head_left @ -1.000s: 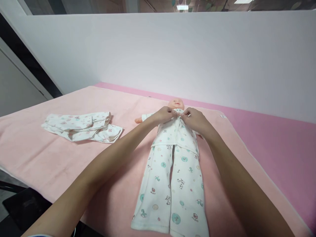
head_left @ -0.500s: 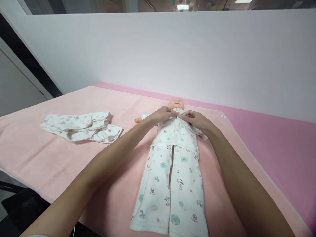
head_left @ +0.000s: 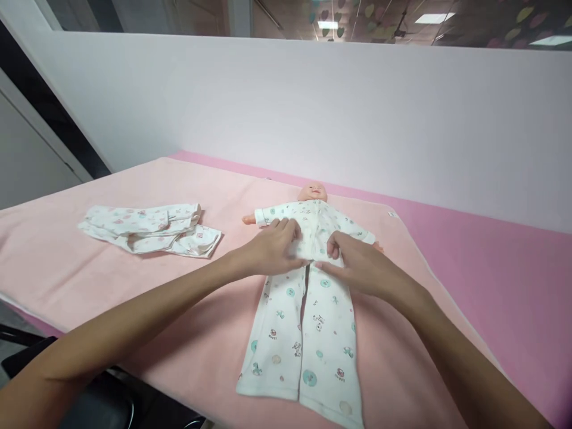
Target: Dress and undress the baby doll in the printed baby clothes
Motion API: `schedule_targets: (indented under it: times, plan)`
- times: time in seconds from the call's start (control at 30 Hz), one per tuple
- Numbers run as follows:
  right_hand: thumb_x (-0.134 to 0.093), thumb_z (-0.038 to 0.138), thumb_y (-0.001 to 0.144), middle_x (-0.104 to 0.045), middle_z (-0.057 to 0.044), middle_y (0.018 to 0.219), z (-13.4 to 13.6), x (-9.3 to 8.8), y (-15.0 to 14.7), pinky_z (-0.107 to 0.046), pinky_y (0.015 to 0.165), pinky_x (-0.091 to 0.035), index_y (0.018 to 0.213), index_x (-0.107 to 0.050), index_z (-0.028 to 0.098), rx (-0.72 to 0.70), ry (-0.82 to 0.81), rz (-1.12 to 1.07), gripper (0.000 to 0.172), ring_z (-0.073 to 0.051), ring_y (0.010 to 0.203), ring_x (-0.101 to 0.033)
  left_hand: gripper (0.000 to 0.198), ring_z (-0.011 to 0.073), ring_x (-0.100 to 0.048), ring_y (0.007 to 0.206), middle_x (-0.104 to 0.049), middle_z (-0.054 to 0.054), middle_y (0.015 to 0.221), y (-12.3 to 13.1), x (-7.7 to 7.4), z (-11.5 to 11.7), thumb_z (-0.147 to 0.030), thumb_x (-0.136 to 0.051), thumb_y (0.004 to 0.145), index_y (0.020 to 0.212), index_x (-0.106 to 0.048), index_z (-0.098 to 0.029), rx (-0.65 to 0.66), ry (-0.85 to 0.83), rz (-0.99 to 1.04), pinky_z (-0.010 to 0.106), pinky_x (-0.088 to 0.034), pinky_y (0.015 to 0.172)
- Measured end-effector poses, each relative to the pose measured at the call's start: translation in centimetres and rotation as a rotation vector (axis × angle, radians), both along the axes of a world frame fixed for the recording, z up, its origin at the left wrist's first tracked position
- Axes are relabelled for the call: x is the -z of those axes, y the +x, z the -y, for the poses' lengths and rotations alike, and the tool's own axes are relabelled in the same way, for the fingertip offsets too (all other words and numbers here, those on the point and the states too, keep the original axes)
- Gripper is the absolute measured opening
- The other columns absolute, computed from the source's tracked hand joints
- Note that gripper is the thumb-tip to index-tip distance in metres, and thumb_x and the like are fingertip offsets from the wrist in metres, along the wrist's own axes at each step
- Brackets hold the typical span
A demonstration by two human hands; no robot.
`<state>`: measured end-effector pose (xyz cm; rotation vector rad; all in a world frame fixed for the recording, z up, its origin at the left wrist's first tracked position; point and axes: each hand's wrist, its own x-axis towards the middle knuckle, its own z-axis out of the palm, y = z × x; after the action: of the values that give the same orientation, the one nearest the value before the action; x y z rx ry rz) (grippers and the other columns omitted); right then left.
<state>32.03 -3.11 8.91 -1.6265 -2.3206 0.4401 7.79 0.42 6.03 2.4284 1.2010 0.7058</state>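
A baby doll (head_left: 314, 191) lies on its back, its head toward the wall. It wears a white long-sleeved baby shirt (head_left: 308, 215) with small prints and matching trousers (head_left: 328, 339). My left hand (head_left: 277, 247) is over the shirt's left half, fingers bent and the thumb stretched toward the middle of the hem. On the other side my right hand (head_left: 355, 262) mirrors it, fingers curled and thumb pointing inward at the hem. A gap shows between thumb and fingers of each hand. The thumb tips nearly meet where the shirt overlaps the trousers; whether they touch cloth is hard to see.
Folded white printed baby clothes (head_left: 149, 229) lie to the left on the pink blanket (head_left: 214, 185). A white wall (head_left: 286, 107) with a window above closes off the far side. A dark chair (head_left: 100, 399) stands below the near left edge.
Both hands have come down from the shirt's collar to its lower hem, letting go of the neck area. The doll's collar and both sleeves now show. The view has tilted slightly upward.
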Motion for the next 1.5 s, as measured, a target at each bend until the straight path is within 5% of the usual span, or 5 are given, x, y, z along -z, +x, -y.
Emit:
schedule_targets:
  times: [0.37,0.77,1.0,1.2,1.5]
  plan:
    - [-0.045,0.031,0.1,-0.063,-0.004,0.082,0.5,3.1,-1.2,-0.033,0.063,-0.03,0.082,-0.041,0.024,0.125,0.3,0.057,0.02,-0.02,0.068,-0.053,0.019,0.0327,-0.063,0.1,-0.068,0.012,0.101,1.7,1.4,1.0,-0.034,-0.046,0.099,0.095,-0.058,-0.021,-0.216,0.287,-0.272,0.051,-0.042,0.094]
    - [-0.051,0.056,0.092,-0.059,-0.004,0.068,5.0,7.3,15.0,-0.037,0.064,-0.037,0.067,-0.042,0.026,0.509,-0.043,0.023,0.041,-0.026,0.066,-0.054,0.03,0.0295,-0.064,0.08,-0.069,0.005,0.076,-13.0,5.4,0.6,-0.039,-0.046,0.093,0.069,-0.051,-0.023,-0.565,-0.089,-0.187,0.046,-0.04,0.09]
    - [-0.056,0.057,0.097,-0.07,-0.007,0.102,0.9,5.7,6.4,-0.039,0.08,-0.049,0.102,-0.059,0.026,0.379,0.323,-0.24,0.032,-0.025,0.09,-0.064,0.031,0.0297,-0.06,0.116,-0.07,0.01,0.121,-4.8,2.4,-1.3,-0.051,-0.053,0.097,0.106,-0.064,-0.023,-0.228,0.073,0.115,0.043,-0.045,0.101]
    - [-0.075,0.068,0.083,-0.05,-0.017,0.154,-5.5,4.7,2.2,-0.044,0.108,-0.048,0.14,-0.053,0.024,0.154,0.114,-0.383,0.076,-0.033,0.137,-0.053,0.077,0.0353,-0.047,0.141,-0.054,0.017,0.147,1.9,3.2,-5.3,-0.066,-0.076,0.079,0.137,-0.052,-0.021,-0.196,-0.137,0.297,0.045,-0.041,0.113]
    - [-0.073,0.08,0.077,-0.054,0.003,0.087,-6.6,5.8,2.7,-0.028,0.071,-0.038,0.092,-0.053,0.024,0.152,-0.052,-0.402,0.061,-0.017,0.08,-0.049,0.061,0.0237,-0.057,0.089,-0.06,0.003,0.088,1.9,4.9,-4.6,-0.079,-0.073,0.077,0.088,-0.05,-0.023,-0.287,-0.131,0.3,0.034,-0.042,0.075]
